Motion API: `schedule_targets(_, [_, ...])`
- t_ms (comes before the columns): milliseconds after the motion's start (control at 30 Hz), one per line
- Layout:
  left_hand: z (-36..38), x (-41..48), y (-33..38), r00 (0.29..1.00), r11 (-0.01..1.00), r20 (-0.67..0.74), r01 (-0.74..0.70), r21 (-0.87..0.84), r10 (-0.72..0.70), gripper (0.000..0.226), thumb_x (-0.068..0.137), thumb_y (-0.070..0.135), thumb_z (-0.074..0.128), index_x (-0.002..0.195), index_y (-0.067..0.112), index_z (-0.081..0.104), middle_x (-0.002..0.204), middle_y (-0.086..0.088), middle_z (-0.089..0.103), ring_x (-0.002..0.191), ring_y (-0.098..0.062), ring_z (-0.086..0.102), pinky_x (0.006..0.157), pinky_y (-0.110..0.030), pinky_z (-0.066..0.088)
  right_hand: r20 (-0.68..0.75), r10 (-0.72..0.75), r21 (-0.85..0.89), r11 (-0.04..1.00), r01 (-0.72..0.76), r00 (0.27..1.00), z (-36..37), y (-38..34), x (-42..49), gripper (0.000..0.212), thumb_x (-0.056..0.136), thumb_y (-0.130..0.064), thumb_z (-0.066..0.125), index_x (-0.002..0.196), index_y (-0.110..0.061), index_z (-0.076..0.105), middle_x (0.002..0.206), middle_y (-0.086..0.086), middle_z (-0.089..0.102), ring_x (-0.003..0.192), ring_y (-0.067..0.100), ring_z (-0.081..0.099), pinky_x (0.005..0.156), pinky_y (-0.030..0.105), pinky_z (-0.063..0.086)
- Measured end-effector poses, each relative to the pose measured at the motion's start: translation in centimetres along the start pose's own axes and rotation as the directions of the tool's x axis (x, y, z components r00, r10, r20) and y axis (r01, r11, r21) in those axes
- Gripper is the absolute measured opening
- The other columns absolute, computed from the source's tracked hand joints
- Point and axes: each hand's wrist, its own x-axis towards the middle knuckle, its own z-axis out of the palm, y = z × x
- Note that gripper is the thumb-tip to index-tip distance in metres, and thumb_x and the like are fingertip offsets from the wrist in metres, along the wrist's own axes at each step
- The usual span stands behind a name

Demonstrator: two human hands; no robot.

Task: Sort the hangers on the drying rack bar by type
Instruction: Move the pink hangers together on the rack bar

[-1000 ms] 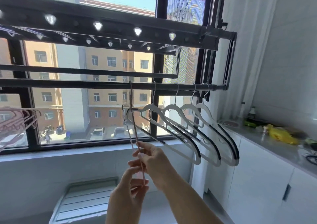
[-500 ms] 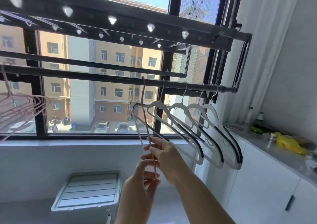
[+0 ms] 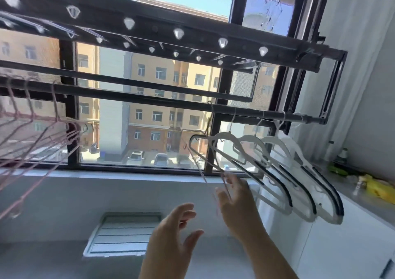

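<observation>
Closest to me, my left hand [image 3: 175,231] is spread wide and holds nothing. Just beyond it, my right hand [image 3: 234,195] has its fingers straight beside the thin pink hanger [image 3: 201,173]; blur hides whether they touch. That hanger hooks the bar [image 3: 149,99] right beside the white hangers [image 3: 277,172], well apart from the pink group [image 3: 42,142] at the left. Ungripped and tilted, it could swing into the white ones and tangle if I nudge it.
</observation>
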Motion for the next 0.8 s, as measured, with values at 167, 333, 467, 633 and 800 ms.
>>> schedule_targets(167, [-10.9,1.5,-0.7,0.941,0.961,-0.316,-0.032,0.276,0.122,0.047,0.063,0.010,0.080,0.105,0.021,0.060,0.098,0.008,0.065,0.085,-0.012,0.061,0.079,-0.025,0.049,-0.062,-0.247,0.090,0.964,0.252,0.967,4.0,-5.9,-1.9,0.040,0.082,-0.027,0.048,0.122,-0.025,0.050,0.120,-0.009,0.045,0.119,0.007,0.038,0.095,0.015,0.023])
schedule_targets(333, [-23.5,0.1,-4.3,0.830,0.822,-0.557,0.294,0.488,0.034,0.048,0.061,0.001,0.078,0.105,-0.003,0.059,0.097,-0.025,0.064,0.088,-0.042,0.061,0.081,-0.052,0.049,0.323,-0.329,0.212,0.939,0.271,0.887,15.2,-13.2,-4.4,0.040,0.089,-0.023,0.055,0.127,-0.025,0.045,0.128,-0.004,0.044,0.121,0.012,0.041,0.097,0.019,0.031])
schedule_targets(467, [-28.6,-1.5,-5.8,0.875,0.853,-0.467,0.336,0.400,-0.125,0.042,0.072,0.015,0.073,0.111,0.007,0.058,0.099,-0.011,0.067,0.083,-0.028,0.063,0.076,-0.034,0.049,0.462,-0.307,0.299,0.937,0.180,0.832,21.7,-18.9,-5.2,0.042,0.092,-0.029,0.051,0.131,-0.016,0.043,0.130,0.004,0.048,0.122,0.017,0.045,0.104,0.030,0.035])
schedule_targets(633, [-30.4,-2.7,-7.6,0.934,0.925,-0.280,0.293,0.244,-0.221,0.043,0.074,0.019,0.071,0.114,0.014,0.057,0.098,0.007,0.064,0.083,-0.009,0.061,0.075,-0.016,0.047,0.512,-0.221,0.399,0.917,-0.001,0.830,25.3,-23.7,-6.0,0.036,0.095,-0.023,0.045,0.127,-0.008,0.041,0.110,0.006,0.057,0.082,0.014,0.055,0.071,0.026,0.045])
schedule_targets(800, [-30.3,-3.7,-9.3,0.957,0.943,-0.105,0.284,0.174,-0.269,0.033,0.077,0.017,0.069,0.107,0.023,0.058,0.087,0.015,0.065,0.083,-0.001,0.063,0.081,-0.022,0.053,0.433,-0.087,0.521,0.837,-0.170,0.897,27.4,-25.3,-6.9,0.025,0.096,-0.013,0.038,0.118,-0.005,0.048,0.072,-0.003,0.049,0.061,0.008,0.048,0.059,0.023,0.043])
